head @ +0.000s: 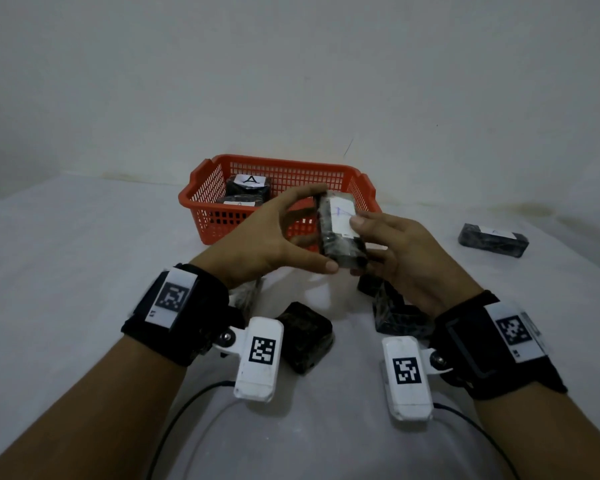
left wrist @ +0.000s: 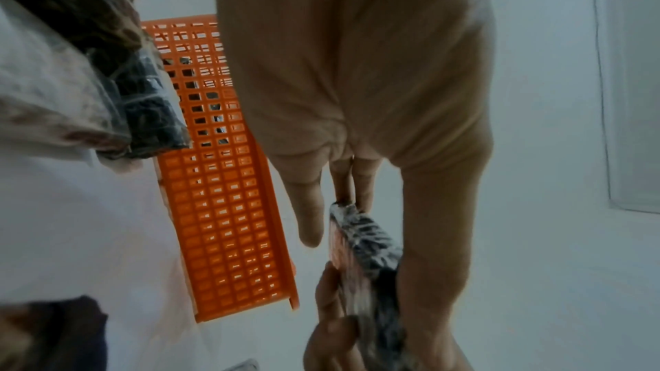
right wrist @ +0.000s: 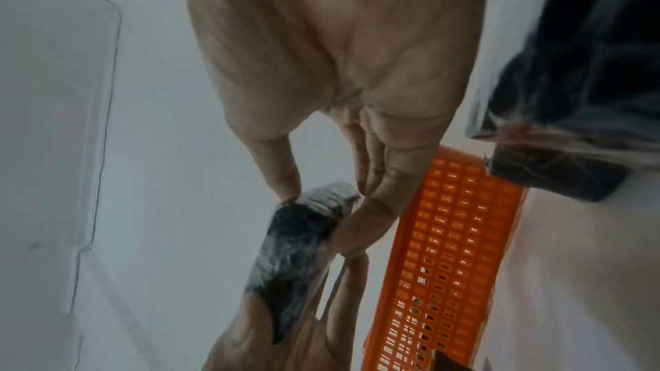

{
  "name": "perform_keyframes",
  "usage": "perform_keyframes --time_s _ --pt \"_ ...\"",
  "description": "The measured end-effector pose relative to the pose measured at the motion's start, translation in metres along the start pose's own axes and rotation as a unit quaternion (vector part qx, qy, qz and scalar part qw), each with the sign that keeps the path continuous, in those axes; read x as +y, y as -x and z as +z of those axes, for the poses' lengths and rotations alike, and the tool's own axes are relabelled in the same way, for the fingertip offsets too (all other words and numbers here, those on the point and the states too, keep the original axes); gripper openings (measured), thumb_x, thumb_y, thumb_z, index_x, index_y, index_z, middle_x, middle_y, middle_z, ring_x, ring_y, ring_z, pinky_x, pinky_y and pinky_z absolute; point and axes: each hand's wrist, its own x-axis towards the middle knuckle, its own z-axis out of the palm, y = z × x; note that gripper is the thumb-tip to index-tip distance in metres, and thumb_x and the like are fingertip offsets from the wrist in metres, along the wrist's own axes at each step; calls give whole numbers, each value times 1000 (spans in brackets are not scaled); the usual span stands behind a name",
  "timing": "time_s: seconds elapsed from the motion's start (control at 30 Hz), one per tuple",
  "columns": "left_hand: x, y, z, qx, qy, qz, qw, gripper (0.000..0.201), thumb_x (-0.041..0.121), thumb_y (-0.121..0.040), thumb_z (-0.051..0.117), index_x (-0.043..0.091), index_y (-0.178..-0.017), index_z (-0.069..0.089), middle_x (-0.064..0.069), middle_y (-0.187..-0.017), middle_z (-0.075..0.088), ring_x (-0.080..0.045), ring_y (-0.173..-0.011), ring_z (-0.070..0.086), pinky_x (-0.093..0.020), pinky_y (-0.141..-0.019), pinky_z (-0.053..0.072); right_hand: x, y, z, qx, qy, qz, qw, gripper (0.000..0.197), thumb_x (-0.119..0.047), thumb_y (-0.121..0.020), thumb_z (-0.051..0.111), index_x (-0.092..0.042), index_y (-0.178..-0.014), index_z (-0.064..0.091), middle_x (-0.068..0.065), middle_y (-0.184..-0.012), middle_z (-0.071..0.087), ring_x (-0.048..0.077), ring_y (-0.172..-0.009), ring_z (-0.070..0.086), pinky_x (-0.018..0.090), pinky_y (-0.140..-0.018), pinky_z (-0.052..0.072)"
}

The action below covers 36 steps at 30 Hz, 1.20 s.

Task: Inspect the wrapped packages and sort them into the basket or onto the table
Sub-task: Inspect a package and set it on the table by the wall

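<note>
Head view. Both hands held one dark wrapped package [head: 340, 230] in the air between them, just in front of the orange basket [head: 201, 199]. The left hand [head: 267, 237] gripped it with fingers curled over its far end and thumb at its near end; the right hand [head: 406, 251] clasped its right side, thumb pressed on the white label on top. Beyond the hands, the basket held two labelled packages [head: 248, 190]. Another package [head: 492, 240] lay on the white worktop [head: 84, 265] well to the right of the right hand. Further packages lay below the wrists: one [head: 305, 336] by the left wrist, a cluster [head: 395, 310] under the right.

Left wrist view. The left hand [left wrist: 357, 81] reached down to the package [left wrist: 364, 258], fingers at one end, thumb along its edge; the right hand's fingers [left wrist: 332, 329] clasped it from below. The basket [left wrist: 221, 208] stood just beside them.

Right wrist view. The right hand [right wrist: 339, 66] pinched the package [right wrist: 300, 247] between thumb and fingers, the left hand [right wrist: 303, 335] holding its other end, the basket [right wrist: 446, 250] alongside.
</note>
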Motion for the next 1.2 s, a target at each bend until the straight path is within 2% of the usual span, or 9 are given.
perform_keyframes --time_s 0.1,0.2,0.37,0.47,0.57,0.8,0.97,1.07,1.2 --pt "-1 -2 5 6 -12 4 1000 87 16 -73 90 31 -147 47 1 -139 63 -21 -123 67 -45 -99 58 4 -1 -1 0 10 -7 1000 33 -14 -95 71 -12 -127 67 14 -107 80 36 -91 78 39 -71 65" --pt "2 -4 12 82 18 20 996 63 31 -91 74 25 -148 48 2 -136 63 -17 -113 72 -38 -88 62 4 1 -1 -8 34 -39 999 46 -10 -90 76 -18 -134 63 15 -113 78 39 -99 77 44 -77 65" --pt "1 -3 9 140 -16 67 988 39 16 -92 74 13 -130 66 -3 -123 74 -19 -116 71 -44 -97 59 3 5 1 -3 78 -74 994 52 -14 -87 81 -28 -134 63 14 -116 76 30 -102 77 48 -84 65" --pt "5 -1 6 145 -21 114 983 43 7 -88 76 8 -130 66 -4 -125 74 -16 -118 70 -38 -99 58 -1 5 1 -12 68 -37 997 40 -40 -97 67 -26 -135 62 11 -122 75 27 -103 77 44 -93 62" --pt "8 2 9 113 -26 149 982 47 -6 -83 76 3 -128 65 -8 -124 74 -17 -117 71 -32 -95 59 -3 7 0 -23 23 13 999 55 -61 -89 60 -23 -127 66 13 -121 75 32 -108 75 50 -102 57" --pt "7 3 9 58 -36 152 986 49 -15 -79 75 2 -124 65 -10 -123 73 -20 -117 71 -31 -95 59 -1 8 -3 -55 -26 2 998 48 -49 -90 63 -20 -128 64 4 -108 81 28 -112 74 46 -108 54" --pt "5 3 7 34 -117 66 990 51 18 -79 85 22 -127 66 7 -124 73 -5 -115 69 -31 -101 56 2 4 -3 -56 -10 -12 998 60 -52 -77 71 -19 -127 67 9 -117 78 23 -113 74 37 -103 56" --pt "2 2 10 6 -99 6 995 40 54 -90 65 40 -128 66 10 -130 70 -7 -123 64 -41 -111 46 4 3 -7 -49 -10 -32 998 50 -47 -78 70 -18 -118 70 5 -111 80 20 -109 75 32 -97 59" --pt "2 0 16 19 -86 -5 996 34 55 -92 60 30 -111 74 9 -118 76 -5 -114 69 -36 -107 49 4 3 -9 -67 -3 -38 997 34 -33 -86 60 -14 -112 73 4 -109 80 17 -107 75 26 -92 59"
